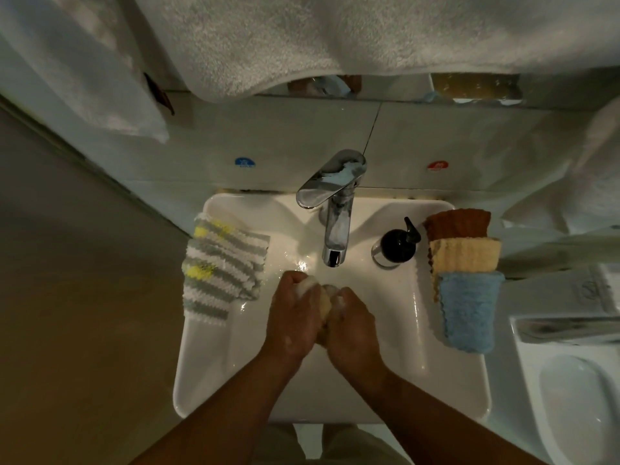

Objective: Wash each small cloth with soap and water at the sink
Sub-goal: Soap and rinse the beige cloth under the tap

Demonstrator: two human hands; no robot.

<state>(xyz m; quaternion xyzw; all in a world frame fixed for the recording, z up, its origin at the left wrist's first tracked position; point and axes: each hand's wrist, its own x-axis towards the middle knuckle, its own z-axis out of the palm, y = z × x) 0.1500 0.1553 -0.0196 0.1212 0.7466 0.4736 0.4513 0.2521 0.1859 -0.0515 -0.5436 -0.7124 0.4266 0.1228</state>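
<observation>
Snugly, both hands [293,317] [352,325] round cloth [324,297]

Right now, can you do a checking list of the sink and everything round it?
Surface: white sink, wet near the tap.
Job's things: sudsy pale cloth over the basin; striped cloths on left rim; brown cloth, yellow cloth, blue cloth on right rim; soap pump bottle beside tap.
Clutter: nothing seen.
Hands: left hand and right hand both grip the pale cloth.
Cables: nothing seen.
Surroundings: white towel hangs above.
</observation>
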